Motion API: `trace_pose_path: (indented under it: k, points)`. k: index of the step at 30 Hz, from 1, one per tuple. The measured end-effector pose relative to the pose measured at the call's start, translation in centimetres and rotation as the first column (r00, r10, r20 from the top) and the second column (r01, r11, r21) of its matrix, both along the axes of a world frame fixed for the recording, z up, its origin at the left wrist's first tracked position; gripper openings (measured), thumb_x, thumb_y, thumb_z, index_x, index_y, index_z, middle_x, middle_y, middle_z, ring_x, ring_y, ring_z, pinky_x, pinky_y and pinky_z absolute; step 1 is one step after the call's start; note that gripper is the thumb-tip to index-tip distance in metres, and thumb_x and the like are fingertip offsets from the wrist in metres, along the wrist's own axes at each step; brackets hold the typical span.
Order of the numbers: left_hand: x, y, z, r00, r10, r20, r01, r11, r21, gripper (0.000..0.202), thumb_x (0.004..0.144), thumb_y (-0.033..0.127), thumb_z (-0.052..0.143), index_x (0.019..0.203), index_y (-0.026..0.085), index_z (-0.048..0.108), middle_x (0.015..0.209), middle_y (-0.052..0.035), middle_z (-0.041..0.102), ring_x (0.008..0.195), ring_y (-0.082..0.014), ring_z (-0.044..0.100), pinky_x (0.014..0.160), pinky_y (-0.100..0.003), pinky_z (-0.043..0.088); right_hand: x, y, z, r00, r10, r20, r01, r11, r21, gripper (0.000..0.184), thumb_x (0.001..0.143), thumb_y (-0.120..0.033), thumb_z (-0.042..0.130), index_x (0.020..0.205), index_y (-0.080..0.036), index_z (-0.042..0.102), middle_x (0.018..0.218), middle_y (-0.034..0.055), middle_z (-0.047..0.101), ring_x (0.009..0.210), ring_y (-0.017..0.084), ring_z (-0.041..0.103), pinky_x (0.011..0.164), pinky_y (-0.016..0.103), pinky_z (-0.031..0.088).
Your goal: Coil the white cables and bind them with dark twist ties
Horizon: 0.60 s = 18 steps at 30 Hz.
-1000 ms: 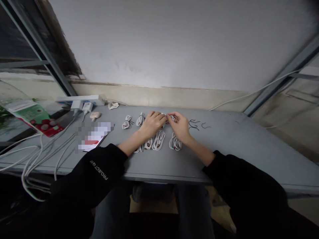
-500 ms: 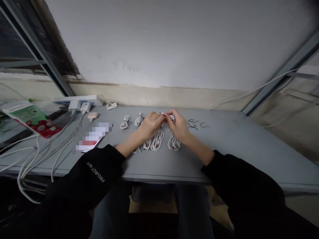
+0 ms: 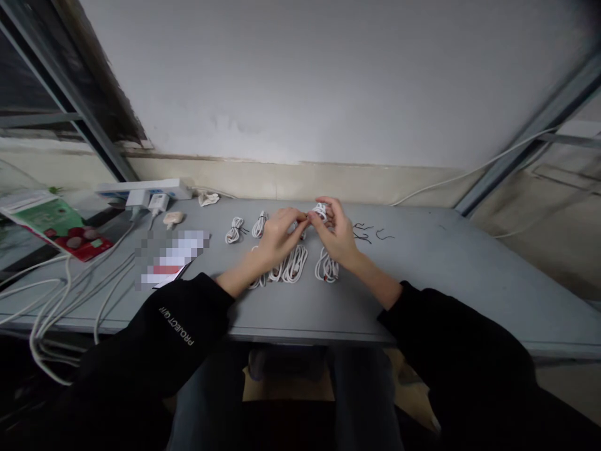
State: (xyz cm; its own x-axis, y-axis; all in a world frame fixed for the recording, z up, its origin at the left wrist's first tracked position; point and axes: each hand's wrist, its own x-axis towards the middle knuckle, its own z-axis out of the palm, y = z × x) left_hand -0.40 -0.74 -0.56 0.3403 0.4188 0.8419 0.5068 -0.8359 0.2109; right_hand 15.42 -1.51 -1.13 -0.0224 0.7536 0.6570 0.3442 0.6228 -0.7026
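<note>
My right hand is closed around a coiled white cable, raised over the back middle of the desk. My left hand meets it there, thumb and fingertips pinched together beside the coil; what they grip is too small to make out. Below the hands lie loose white cable coils, among them one coil at the middle and another coil nearer my right wrist. Two tied cable bundles, one bundle with a black tie and another bundle, lie left of my left hand. Black twist ties rest to the right.
The grey desk ends at a wall behind. At the left are a white power strip with plugged chargers, a pale pink charger, a partly blurred paper, a green and red packet and trailing white cables.
My right hand has turned, and the coiled cable in it shows more plainly and slightly higher. My left fingers have shifted a little, still pinched beside it. The coils on the desk stay put.
</note>
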Motion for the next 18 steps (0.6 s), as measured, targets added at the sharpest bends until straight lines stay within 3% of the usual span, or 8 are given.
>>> trace_pose_path:
  k: [3, 8, 13, 18]
  points:
    - [0.3, -0.4, 0.1, 0.974, -0.044, 0.223, 0.081, 0.984, -0.160, 0.016, 0.091, 0.029, 0.055, 0.082, 0.018, 0.062, 0.082, -0.0039, 0.070, 0.078, -0.0144, 0.064, 0.076, -0.029, 0.049, -0.3, -0.2, -0.1, 0.994, 0.087, 0.060, -0.084, 0.996, -0.039, 0.036, 0.092, -0.056, 0.047, 0.105, -0.024, 0.057, 0.094, 0.0048, 0.064, 0.091, 0.021, 0.061, 0.071, 0.032, 0.050]
    - [1.0, -0.3, 0.2, 0.883, -0.151, 0.444, 0.297, 0.912, -0.282, 0.016, 0.085, 0.031, 0.064, 0.078, 0.016, 0.062, 0.075, -0.0023, 0.068, 0.071, -0.0121, 0.062, 0.072, -0.028, 0.049, -0.7, -0.6, -0.2, 0.994, 0.100, 0.053, -0.095, 0.992, -0.083, 0.041, 0.094, -0.061, 0.037, 0.088, -0.023, 0.054, 0.067, -0.0007, 0.052, 0.068, 0.017, 0.054, 0.066, 0.031, 0.047]
    - [1.4, -0.3, 0.4, 0.827, -0.213, 0.520, 0.456, 0.795, -0.400, 0.024, 0.084, 0.039, 0.065, 0.078, 0.017, 0.057, 0.065, 0.0005, 0.063, 0.061, -0.0103, 0.059, 0.064, -0.026, 0.049, -0.7, -0.6, 0.0, 0.981, 0.179, -0.071, -0.187, 0.975, -0.119, 0.042, 0.093, -0.063, 0.038, 0.076, -0.025, 0.045, 0.059, -0.0033, 0.047, 0.055, 0.014, 0.048, 0.058, 0.030, 0.043]
    - [1.5, -0.2, 0.4, 0.783, -0.307, 0.541, 0.597, 0.617, -0.513, 0.029, 0.088, 0.045, 0.059, 0.081, 0.019, 0.050, 0.062, 0.0027, 0.059, 0.057, -0.0102, 0.059, 0.061, -0.026, 0.049, -0.7, -0.2, 0.1, 0.978, 0.182, -0.098, -0.193, 0.975, -0.113, 0.046, 0.091, -0.066, 0.040, 0.072, -0.025, 0.043, 0.055, -0.0044, 0.046, 0.052, 0.013, 0.048, 0.054, 0.028, 0.042]
